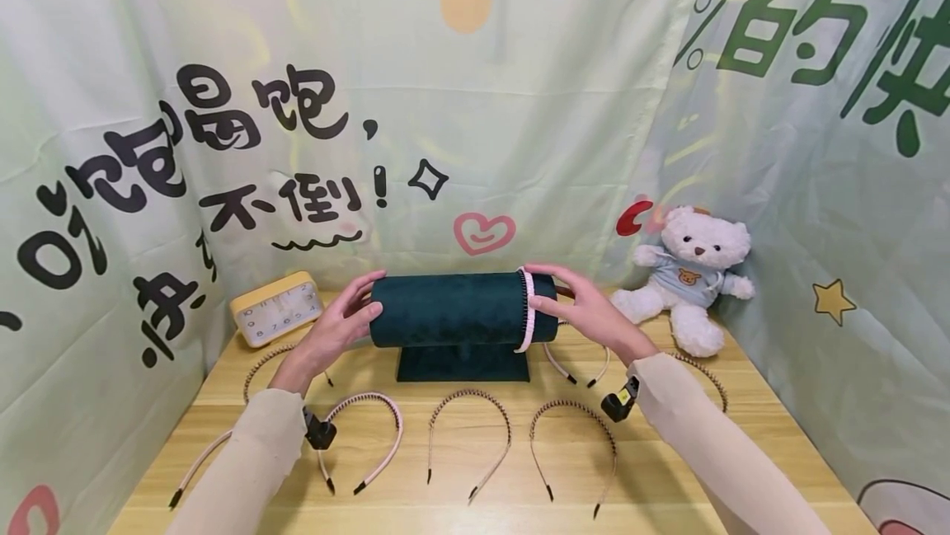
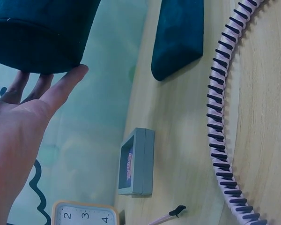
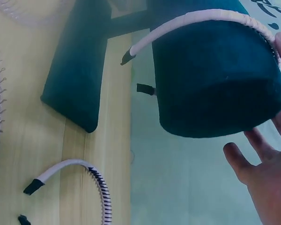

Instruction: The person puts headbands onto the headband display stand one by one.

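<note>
- So the pink headband [image 1: 530,316] is sitting around the right end of a dark green velvety roll [image 1: 445,310], pale wrap with dark ridging along one edge.
- Roll's a fat cylinder, lying sideways on a matching base [image 1: 463,364].
- Right hand [image 1: 590,314] is at that end, fingers pretty much extended, thumb and index up against the band, not wrapped around anything.
- Left hand [image 1: 343,329] has the other end, fingers spread and fairly straight, touching the roll without clutching it.
- Right wrist cam gets the band's black tip [image 3: 126,57] hanging off the roll, which the head view doesn't really show.
- Left wrist cam clearly catches a small grey box [image 2: 136,161], mostly lost behind the hand from up top.
- Only the head view gets the white teddy [image 1: 690,279] in its blue shirt.
- Loose headbands [image 1: 469,392] all around on the wooden table [image 1: 416,510], plus a yellow clock [image 1: 279,308] back left.
</note>
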Available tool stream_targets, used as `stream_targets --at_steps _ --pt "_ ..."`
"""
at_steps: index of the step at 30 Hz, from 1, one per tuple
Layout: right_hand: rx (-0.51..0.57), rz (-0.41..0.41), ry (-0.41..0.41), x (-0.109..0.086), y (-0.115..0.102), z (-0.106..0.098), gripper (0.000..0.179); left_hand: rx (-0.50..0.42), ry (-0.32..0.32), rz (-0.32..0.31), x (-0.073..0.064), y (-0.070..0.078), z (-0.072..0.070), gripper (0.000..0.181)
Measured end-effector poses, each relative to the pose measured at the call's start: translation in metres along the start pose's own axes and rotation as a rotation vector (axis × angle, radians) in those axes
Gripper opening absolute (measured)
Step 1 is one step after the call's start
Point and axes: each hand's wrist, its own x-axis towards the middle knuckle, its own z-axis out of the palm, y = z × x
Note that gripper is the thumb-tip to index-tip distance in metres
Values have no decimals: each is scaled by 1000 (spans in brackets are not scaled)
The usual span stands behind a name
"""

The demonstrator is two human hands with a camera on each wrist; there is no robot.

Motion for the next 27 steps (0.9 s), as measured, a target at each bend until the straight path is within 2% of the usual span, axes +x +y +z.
stream_targets --at_steps 5,14,27 --pt "-59 -39 11 5 -5 5 60 5 2 0 0 -1 0 62" --pt "-130 -24 23 10 -12 10 60 15 5 -3 1 -2 -1 62" --pt "-221 -71 22 19 -21 18 59 22 9 -4 0 -1 0 62"
